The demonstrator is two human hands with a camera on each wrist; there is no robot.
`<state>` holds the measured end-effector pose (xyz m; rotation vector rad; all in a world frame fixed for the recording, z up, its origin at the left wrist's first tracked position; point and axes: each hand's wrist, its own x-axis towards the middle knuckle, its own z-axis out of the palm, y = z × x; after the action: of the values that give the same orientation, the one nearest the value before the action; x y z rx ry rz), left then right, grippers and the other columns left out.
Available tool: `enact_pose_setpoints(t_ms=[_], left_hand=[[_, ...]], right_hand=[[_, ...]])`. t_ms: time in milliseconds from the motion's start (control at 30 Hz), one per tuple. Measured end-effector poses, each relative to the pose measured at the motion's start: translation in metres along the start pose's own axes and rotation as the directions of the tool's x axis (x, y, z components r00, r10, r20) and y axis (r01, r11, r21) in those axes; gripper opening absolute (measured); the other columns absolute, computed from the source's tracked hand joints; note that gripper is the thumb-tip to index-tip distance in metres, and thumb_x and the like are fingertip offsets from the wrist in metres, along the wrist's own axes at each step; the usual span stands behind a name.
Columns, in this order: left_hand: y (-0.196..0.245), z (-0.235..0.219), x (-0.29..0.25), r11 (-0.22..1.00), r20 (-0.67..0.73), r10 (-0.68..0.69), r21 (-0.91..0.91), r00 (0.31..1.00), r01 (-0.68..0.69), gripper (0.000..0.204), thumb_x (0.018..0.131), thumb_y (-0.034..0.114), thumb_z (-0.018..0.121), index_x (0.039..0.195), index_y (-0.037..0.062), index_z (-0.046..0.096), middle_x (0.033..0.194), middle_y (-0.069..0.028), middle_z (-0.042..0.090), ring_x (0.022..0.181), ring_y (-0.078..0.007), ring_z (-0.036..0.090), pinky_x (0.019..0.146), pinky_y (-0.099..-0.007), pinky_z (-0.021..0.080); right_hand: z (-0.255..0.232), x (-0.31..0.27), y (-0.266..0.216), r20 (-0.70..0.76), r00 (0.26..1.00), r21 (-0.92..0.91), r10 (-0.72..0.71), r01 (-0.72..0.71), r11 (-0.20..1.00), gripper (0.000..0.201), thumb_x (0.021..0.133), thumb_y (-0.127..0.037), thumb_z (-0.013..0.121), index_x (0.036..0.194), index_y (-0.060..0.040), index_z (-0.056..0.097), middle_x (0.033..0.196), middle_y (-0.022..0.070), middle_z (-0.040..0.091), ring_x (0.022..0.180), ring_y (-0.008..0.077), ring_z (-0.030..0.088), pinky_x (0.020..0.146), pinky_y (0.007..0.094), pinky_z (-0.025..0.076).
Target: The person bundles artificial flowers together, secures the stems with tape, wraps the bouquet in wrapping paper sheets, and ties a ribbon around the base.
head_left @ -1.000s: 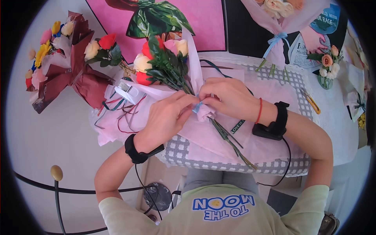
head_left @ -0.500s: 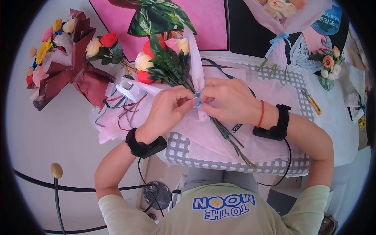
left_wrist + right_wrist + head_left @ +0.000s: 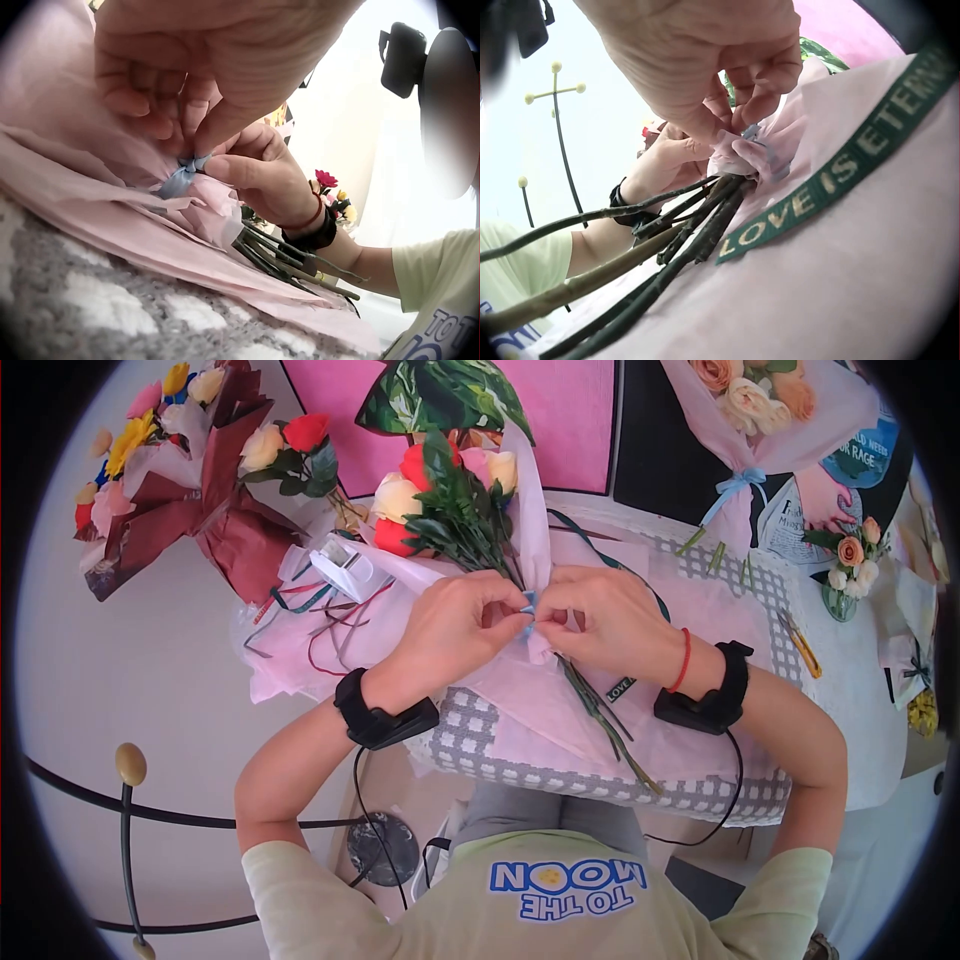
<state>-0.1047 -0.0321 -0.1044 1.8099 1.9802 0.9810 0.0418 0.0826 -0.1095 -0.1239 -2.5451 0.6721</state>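
A bouquet of red, cream and pink roses (image 3: 398,498) with green leaves lies in pale pink wrapping paper (image 3: 75,142). A light blue ribbon (image 3: 177,182) is tied round the gathered neck of the paper, with a knot on top. My left hand (image 3: 455,622) pinches the ribbon at the knot between thumb and fingers. From the other side, my right hand (image 3: 608,622) pinches it too, fingertips close to the left ones. Below the hands, bare stems (image 3: 682,232) stick out of the bunched paper. The fingertips partly hide the knot in the head view.
A dark green ribbon (image 3: 817,184) with gold lettering lies on the paper. At the left are a white dispenser-like object (image 3: 347,570), loose ribbons and a maroon-wrapped bouquet (image 3: 235,525). A yellow cutter (image 3: 800,645), small vase (image 3: 840,600) and pink-wrapped bouquet (image 3: 740,450) are at the right.
The head view has shifted, so the scene sits farther right. Both hands stay at the blue ribbon; the left hand has turned slightly and the fingers have shifted at the knot.
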Motion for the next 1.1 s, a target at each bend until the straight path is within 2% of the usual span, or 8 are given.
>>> enact_pose_setpoints(t_ms=[33,100,233,300,433,500,833,1100], left_hand=[[-0.001,0.0,0.0,1.0,-0.005,-0.003,-0.002,1.0,0.003,0.008,0.075,0.004,0.06,0.081,-0.0017,0.059,0.07,-0.0022,0.052,0.057,-0.0063,0.046,0.053,-0.0224,0.038],[-0.003,0.001,0.0,0.999,-0.04,0.038,0.029,0.998,-0.037,0.011,0.07,0.011,0.062,0.076,0.0025,0.061,0.068,-0.008,0.056,0.058,-0.0205,0.055,0.053,-0.0305,0.041],[-0.001,0.003,-0.001,0.993,-0.061,0.08,0.089,0.995,-0.074,0.009,0.072,0.004,0.061,0.079,-0.001,0.059,0.069,-0.0038,0.055,0.056,-0.0088,0.05,0.052,-0.023,0.04],[-0.001,0.002,-0.001,0.997,-0.052,0.051,0.059,0.997,-0.048,0.009,0.071,0.004,0.062,0.079,0.0001,0.06,0.068,-0.004,0.055,0.056,-0.0095,0.051,0.052,-0.023,0.04],[0.0,0.002,-0.002,0.999,-0.047,0.032,0.02,0.998,-0.031,0.01,0.069,0.004,0.063,0.078,0.0014,0.061,0.067,-0.005,0.055,0.055,-0.0112,0.053,0.052,-0.0234,0.041],[-0.001,0.003,-0.002,0.985,-0.085,0.131,0.122,0.988,-0.121,0.012,0.066,0.004,0.063,0.078,0.0026,0.062,0.068,-0.0058,0.056,0.055,-0.0136,0.054,0.051,-0.0244,0.042],[-0.003,0.006,-0.004,0.973,-0.11,0.151,0.194,0.982,-0.128,0.015,0.064,0.004,0.063,0.079,0.004,0.062,0.066,-0.0057,0.057,0.056,-0.0155,0.056,0.052,-0.0257,0.043],[-0.004,0.007,-0.003,0.979,-0.141,0.168,0.142,0.976,-0.148,0.01,0.063,0.009,0.062,0.073,0.0068,0.063,0.064,-0.0053,0.056,0.059,-0.0236,0.057,0.051,-0.0334,0.043]], right_hand=[[0.0,0.0,0.0,0.005,1.0,0.0,-0.004,0.004,1.0,0.007,0.065,-0.011,0.057,0.064,-0.0045,0.057,0.066,0.007,0.054,0.059,0.0263,0.053,0.051,0.0361,0.04],[0.0,-0.001,0.001,0.002,0.999,-0.004,-0.036,0.036,0.999,0.007,0.066,-0.011,0.057,0.064,-0.004,0.057,0.065,0.0064,0.053,0.057,0.0251,0.053,0.05,0.0353,0.04],[0.0,-0.003,0.001,-0.007,0.994,-0.036,-0.107,0.107,0.994,0.006,0.066,-0.009,0.057,0.064,-0.004,0.057,0.065,0.006,0.052,0.056,0.0241,0.052,0.049,0.0342,0.039],[0.0,-0.003,0.001,-0.004,0.987,-0.112,-0.158,0.157,0.981,0.003,0.068,-0.008,0.059,0.069,-0.005,0.059,0.066,0.0041,0.051,0.052,0.0189,0.051,0.047,0.0292,0.039],[0.002,-0.004,0.0,-0.015,0.985,-0.122,-0.174,0.171,0.978,0.003,0.068,-0.008,0.059,0.069,-0.0051,0.059,0.067,0.0036,0.051,0.052,0.0201,0.05,0.047,0.03,0.039],[0.004,-0.005,-0.001,-0.042,0.976,-0.152,-0.213,0.205,0.967,0.006,0.065,-0.008,0.058,0.062,-0.0046,0.054,0.064,0.0045,0.049,0.054,0.0232,0.052,0.046,0.0335,0.039],[0.004,-0.01,-0.009,0.032,0.945,-0.18,-0.325,0.326,0.928,0.009,0.061,-0.005,0.06,0.06,-0.0071,0.05,0.065,0.0031,0.048,0.053,0.0207,0.052,0.043,0.032,0.039],[0.007,-0.012,-0.011,0.024,0.914,-0.138,-0.405,0.404,0.904,0.008,0.064,-0.006,0.06,0.064,-0.0076,0.052,0.068,0.0018,0.049,0.055,0.02,0.052,0.046,0.0311,0.041]])
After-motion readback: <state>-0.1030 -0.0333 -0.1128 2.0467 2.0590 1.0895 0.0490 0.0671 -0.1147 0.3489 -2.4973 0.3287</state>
